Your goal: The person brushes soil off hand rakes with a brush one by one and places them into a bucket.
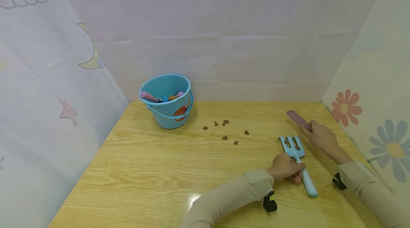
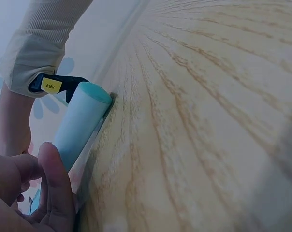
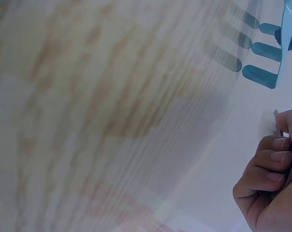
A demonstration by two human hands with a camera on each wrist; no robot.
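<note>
My left hand (image 1: 286, 168) grips a light blue toy rake (image 1: 308, 183) where its handle meets the head. Brown crumbs (image 1: 296, 144) are on the rake's tines. In the left wrist view the rake's round handle end (image 2: 95, 92) sticks out past the fingers. Up and to the right of the rake, my right hand (image 1: 320, 136) holds a flat mauve stick-like piece (image 1: 298, 118) with fingers curled round it; its other end is hidden in the palm. The right wrist view shows the curled right hand (image 3: 271, 179) below the rake's tines (image 3: 266, 50).
Several brown crumbs (image 1: 225, 137) lie scattered over the middle of the wooden table (image 1: 153, 171). At the back left stands a blue bucket (image 1: 171, 115) with its handle down, holding several tools with coloured handles (image 1: 149, 97). Cloth walls enclose the back and sides.
</note>
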